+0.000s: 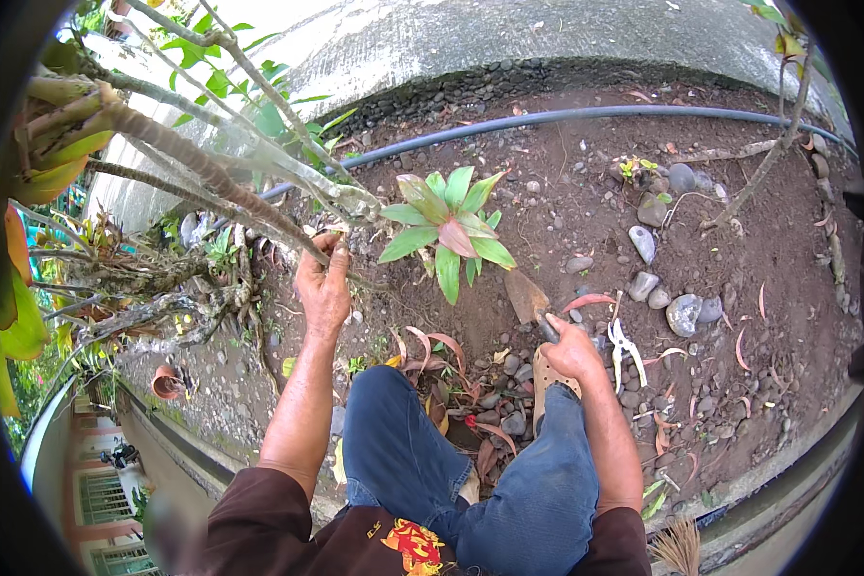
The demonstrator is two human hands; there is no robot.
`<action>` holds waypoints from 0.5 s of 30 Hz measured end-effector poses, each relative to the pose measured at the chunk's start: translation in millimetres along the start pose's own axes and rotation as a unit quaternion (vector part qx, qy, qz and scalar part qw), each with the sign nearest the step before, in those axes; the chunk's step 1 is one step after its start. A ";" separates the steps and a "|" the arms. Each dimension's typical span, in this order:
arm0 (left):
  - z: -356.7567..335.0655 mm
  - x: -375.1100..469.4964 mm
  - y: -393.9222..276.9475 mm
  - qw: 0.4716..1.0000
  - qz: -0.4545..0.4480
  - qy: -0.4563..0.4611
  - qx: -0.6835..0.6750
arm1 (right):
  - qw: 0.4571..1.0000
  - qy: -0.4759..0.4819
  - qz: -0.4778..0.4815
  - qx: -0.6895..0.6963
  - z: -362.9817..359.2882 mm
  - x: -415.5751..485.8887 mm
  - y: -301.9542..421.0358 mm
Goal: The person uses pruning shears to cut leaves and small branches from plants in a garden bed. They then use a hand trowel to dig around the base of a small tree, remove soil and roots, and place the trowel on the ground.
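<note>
My left hand (324,288) grips a thin brown plant stem (273,229) near its lower end, left of a small plant with green and reddish leaves (452,227). The stem slants from the upper left down to the soil. In my right hand (572,351) is the handle of a rusty trowel (525,297), its blade against the soil just below and right of the leafy plant. White-handled pruning shears (625,351) lie on the ground to the right of my right hand.
A grey-blue hose (518,121) crosses the bed near the concrete slab (547,36). Stones (684,315) lie to the right, beyond the shears. Gnarled roots (201,309) and a small terracotta pot (165,381) are at left. A thin trunk (763,169) rises at right.
</note>
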State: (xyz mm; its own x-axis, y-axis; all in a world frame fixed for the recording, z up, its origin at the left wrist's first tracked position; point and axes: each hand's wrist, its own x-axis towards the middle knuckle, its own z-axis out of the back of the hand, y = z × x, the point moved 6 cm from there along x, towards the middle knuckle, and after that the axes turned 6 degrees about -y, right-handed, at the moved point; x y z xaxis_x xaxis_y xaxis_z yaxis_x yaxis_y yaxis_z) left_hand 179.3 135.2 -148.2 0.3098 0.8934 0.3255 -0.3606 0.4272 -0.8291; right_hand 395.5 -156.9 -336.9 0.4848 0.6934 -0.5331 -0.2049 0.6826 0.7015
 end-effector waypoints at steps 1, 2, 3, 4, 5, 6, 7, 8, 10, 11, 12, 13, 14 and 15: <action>-1.0 0.7 0.4 1.000 0.019 0.004 0.011 | 0.999 -0.009 0.022 -0.026 2.3 -0.9 5.2; -2.9 1.1 -0.3 0.999 0.039 0.016 0.001 | 1.000 0.002 0.009 -0.027 4.1 -2.9 5.5; -4.2 2.1 -3.6 0.998 0.045 0.031 0.017 | 0.999 0.011 0.000 -0.039 6.0 -4.5 7.1; -3.8 3.2 -13.9 0.999 0.002 0.036 0.007 | 0.998 0.019 -0.004 -0.053 8.8 -6.2 8.6; -2.6 2.7 -20.8 0.999 -0.011 0.037 0.030 | 0.997 0.015 0.006 -0.077 12.6 -7.7 11.6; -1.7 5.3 -24.5 0.999 0.008 0.043 0.031 | 0.996 0.020 0.003 -0.090 15.7 -9.0 12.6; 0.2 6.7 -33.0 0.998 -0.009 0.049 0.028 | 0.993 0.024 -0.005 -0.113 18.4 -10.0 12.5; 2.4 8.3 -40.3 0.998 -0.019 0.051 0.035 | 0.991 0.021 -0.001 -0.135 21.0 -11.1 13.3; 6.8 9.6 -52.7 0.998 -0.034 0.047 0.030 | 0.983 0.013 -0.009 -0.184 23.3 -13.2 10.6; 7.9 10.1 -58.5 0.997 -0.051 0.049 0.035 | 0.982 0.015 -0.014 -0.186 22.0 -13.9 8.5; 8.6 10.0 -63.2 0.996 -0.065 0.052 0.042 | 0.981 0.025 -0.029 -0.192 19.2 -14.8 4.3; 9.1 10.2 -64.1 0.995 -0.056 0.057 0.060 | 0.978 0.022 -0.035 -0.203 17.1 -14.9 1.2; 10.4 8.5 -68.5 0.992 -0.083 0.057 0.078 | 0.978 0.019 -0.032 -0.207 14.2 -15.0 -1.4; 10.6 8.2 -70.9 0.992 -0.092 0.059 0.067 | 0.974 0.021 -0.026 -0.225 10.8 -14.5 -3.7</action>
State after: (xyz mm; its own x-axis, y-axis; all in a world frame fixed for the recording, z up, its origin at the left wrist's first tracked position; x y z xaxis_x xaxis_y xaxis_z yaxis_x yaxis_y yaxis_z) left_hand 198.1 113.7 -82.0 0.4789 0.7799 0.4030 -0.3999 0.6025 -0.6907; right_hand 398.4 -172.0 -326.7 0.4714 0.6575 -0.5877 -0.5377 0.7425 0.3994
